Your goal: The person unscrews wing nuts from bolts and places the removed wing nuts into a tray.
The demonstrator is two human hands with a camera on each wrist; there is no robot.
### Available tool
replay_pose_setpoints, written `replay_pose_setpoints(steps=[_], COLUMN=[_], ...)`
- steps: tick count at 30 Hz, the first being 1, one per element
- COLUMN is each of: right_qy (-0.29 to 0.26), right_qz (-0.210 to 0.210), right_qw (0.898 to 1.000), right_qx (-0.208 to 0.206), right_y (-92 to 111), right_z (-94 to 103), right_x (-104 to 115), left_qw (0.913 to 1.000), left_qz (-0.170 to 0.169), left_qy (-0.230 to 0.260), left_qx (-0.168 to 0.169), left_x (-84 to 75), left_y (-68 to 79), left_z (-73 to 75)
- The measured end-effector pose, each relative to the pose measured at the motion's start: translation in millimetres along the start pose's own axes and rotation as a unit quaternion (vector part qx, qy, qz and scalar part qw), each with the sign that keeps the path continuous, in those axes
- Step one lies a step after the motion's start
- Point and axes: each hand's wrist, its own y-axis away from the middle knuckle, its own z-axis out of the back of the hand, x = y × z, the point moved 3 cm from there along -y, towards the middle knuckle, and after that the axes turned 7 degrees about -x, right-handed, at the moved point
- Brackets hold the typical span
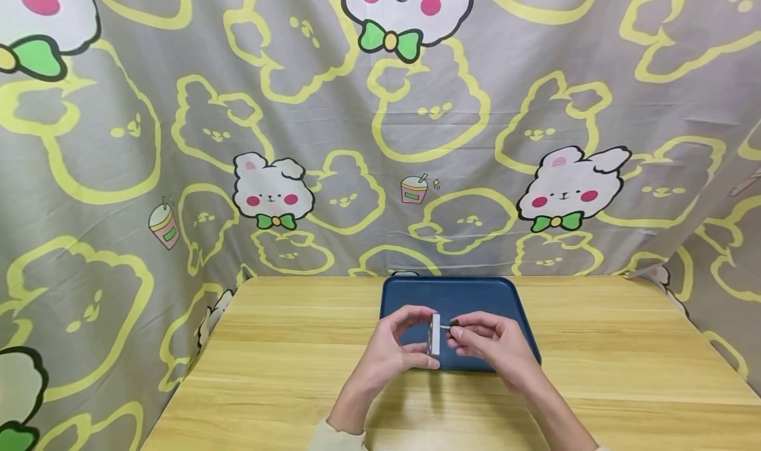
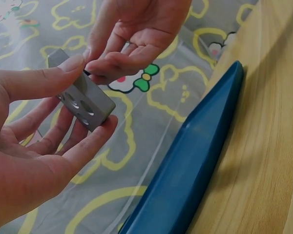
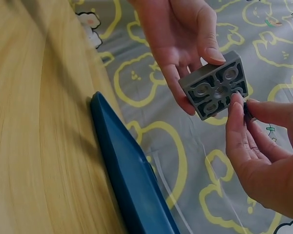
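Observation:
Above the blue tray [image 1: 410, 299], my left hand [image 1: 389, 345] grips a small grey square block [image 1: 434, 336] by its edges, thumb on one side and fingers on the other. Round holes [image 2: 86, 108] show on one face in the left wrist view. The opposite face [image 3: 219, 90] has recessed pockets and holes near its corners in the right wrist view. My right hand [image 1: 496, 339] pinches a thin metal pin [image 1: 444, 327] with a dark head [image 3: 247, 111] between thumb and fingertips. The pin points at the recessed face near a corner hole; fingertips hide whether it is inside.
The tray lies on a light wood table [image 1: 285, 358], near its back edge and under both hands. A grey patterned cloth [image 1: 333, 193] hangs behind the table and along its sides.

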Motion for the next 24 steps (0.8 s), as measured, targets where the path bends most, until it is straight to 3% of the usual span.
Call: replay_pose_setpoints(steps=[4, 7, 10, 12, 15, 19, 21, 24], right_qy=[0.017, 0.047, 0.083, 0.117, 0.171, 0.23, 0.245, 0.255], right_qz=[0.027, 0.074, 0.139, 0.193, 0.287, 0.408, 0.456, 0.508], right_qw=[0.999, 0.996, 0.987, 0.974, 0.941, 0.881, 0.852, 0.819], right_qx=[-0.011, -0.017, -0.022, -0.029, -0.047, -0.07, -0.075, -0.074], right_y=[-0.1, 0.6, 2.5, 4.3, 7.2, 9.3, 9.8, 10.7], right_z=[0.0, -0.7, -2.6, -4.5, -7.9, -10.9, -11.4, -11.4], right_x=[0.1, 1.0, 2.8, 4.1, 6.6, 10.4, 11.9, 13.5], left_qw=[1.0, 1.0, 0.9999, 0.9997, 0.9994, 0.9988, 0.9986, 0.9987], left_qz=[0.0, 0.002, 0.007, 0.011, 0.015, 0.016, 0.016, 0.012], left_qy=[0.003, 0.008, 0.015, 0.022, 0.032, 0.045, 0.048, 0.045], left_qx=[0.002, 0.004, 0.005, 0.005, 0.007, 0.013, 0.016, 0.018], left_x=[0.3, 0.9, 1.4, 1.5, 1.8, 1.9, 1.8, 1.4], left_y=[-0.2, -0.3, -0.1, 0.0, 0.3, 0.8, 1.0, 0.6], left_z=[0.0, 0.6, 1.8, 2.7, 3.9, 5.0, 5.3, 5.3])
